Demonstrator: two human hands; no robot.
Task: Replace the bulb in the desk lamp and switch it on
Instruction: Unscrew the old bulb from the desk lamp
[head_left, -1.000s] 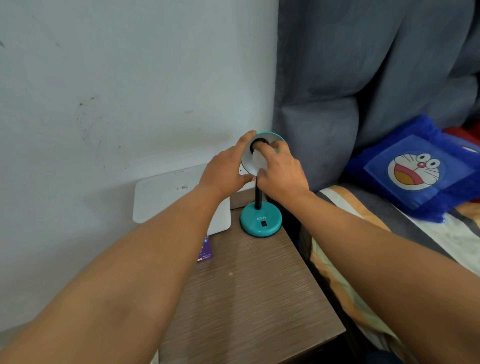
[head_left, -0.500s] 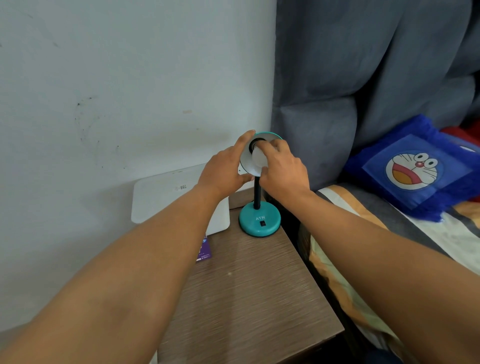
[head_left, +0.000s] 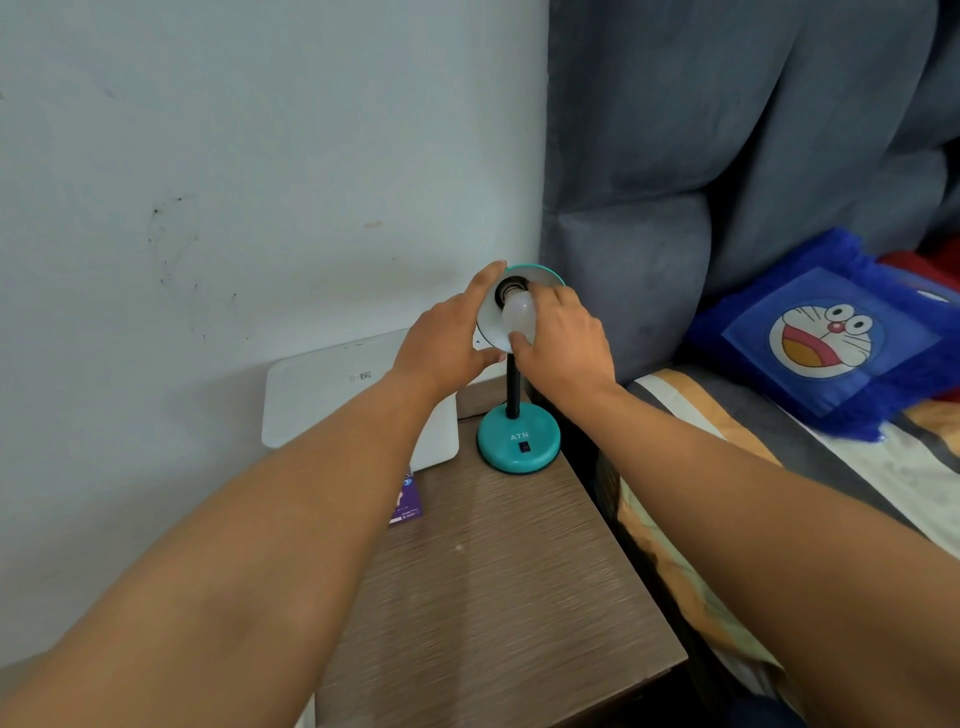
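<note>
A small teal desk lamp stands at the back of the wooden bedside table (head_left: 498, 597), its round base (head_left: 518, 439) carrying a black switch and a black stem. Its shade (head_left: 540, 273), teal outside and white inside, is tilted toward me. My left hand (head_left: 447, 338) grips the shade's left rim. A white frosted bulb (head_left: 517, 314) sits at the dark socket inside the shade, and my right hand (head_left: 563, 343) holds it with fingers and thumb. The bulb's screw end is hidden in the socket.
A flat white device (head_left: 332, 384) leans against the wall behind the lamp. A purple card (head_left: 405, 501) lies on the table near it. To the right is a bed with a striped sheet, a grey padded headboard (head_left: 727, 182) and a blue cartoon cushion (head_left: 826, 338).
My right hand has shifted down and right on the bulb, so more of the white bulb shows below the socket. My left hand stays on the shade's rim.
</note>
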